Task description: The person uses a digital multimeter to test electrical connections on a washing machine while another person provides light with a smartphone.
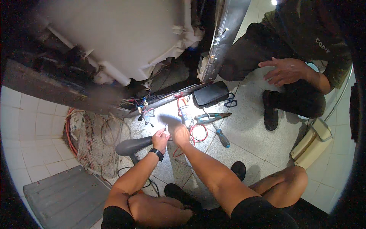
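My left hand, with a black watch on its wrist, is closed in a pinch near the appliance's open lower edge. A small pale piece shows at its fingertips, too small to name. Right beside it, my right hand is closed, and a blurred dark shape extends from it; I cannot make out what it is. A grey-black hair dryer lies left of my left hand. Loose coloured wires hang from the appliance just beyond both hands. Red and black leads lie right of my right hand.
Pliers, a blue-black screwdriver and a black case lie on the tiles. The opened appliance fills the far side. Across from me, another person's hand is held out. A wire rack and grey panel stand left.
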`<action>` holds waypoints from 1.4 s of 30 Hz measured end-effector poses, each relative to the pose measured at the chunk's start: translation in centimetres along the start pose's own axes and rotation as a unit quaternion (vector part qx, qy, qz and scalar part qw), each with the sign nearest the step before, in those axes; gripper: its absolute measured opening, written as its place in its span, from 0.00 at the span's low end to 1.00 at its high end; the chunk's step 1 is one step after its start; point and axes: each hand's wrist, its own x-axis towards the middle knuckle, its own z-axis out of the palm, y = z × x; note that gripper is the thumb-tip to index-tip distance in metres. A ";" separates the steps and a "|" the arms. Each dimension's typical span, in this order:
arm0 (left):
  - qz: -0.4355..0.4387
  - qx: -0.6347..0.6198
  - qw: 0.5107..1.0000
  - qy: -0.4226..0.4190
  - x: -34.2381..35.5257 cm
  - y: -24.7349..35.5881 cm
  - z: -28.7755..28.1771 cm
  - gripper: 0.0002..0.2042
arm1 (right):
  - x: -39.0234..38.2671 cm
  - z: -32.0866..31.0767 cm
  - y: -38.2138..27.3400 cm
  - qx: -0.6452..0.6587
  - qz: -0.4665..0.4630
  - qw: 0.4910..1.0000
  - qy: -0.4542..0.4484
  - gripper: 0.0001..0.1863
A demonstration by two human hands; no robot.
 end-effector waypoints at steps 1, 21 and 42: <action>0.001 -0.001 1.000 0.000 0.1 0.0 -0.1 0.16 | 0.0 0.0 0.0 0.000 -0.001 1.000 0.000 0.17; -0.029 0.034 0.999 0.010 -2.5 1.5 0.5 0.16 | -0.7 -1.3 -1.0 0.074 0.053 0.996 0.018 0.10; -0.063 0.096 0.987 -0.110 -6.1 3.9 0.5 0.09 | -6.5 -7.4 -1.6 0.187 0.050 0.980 0.046 0.10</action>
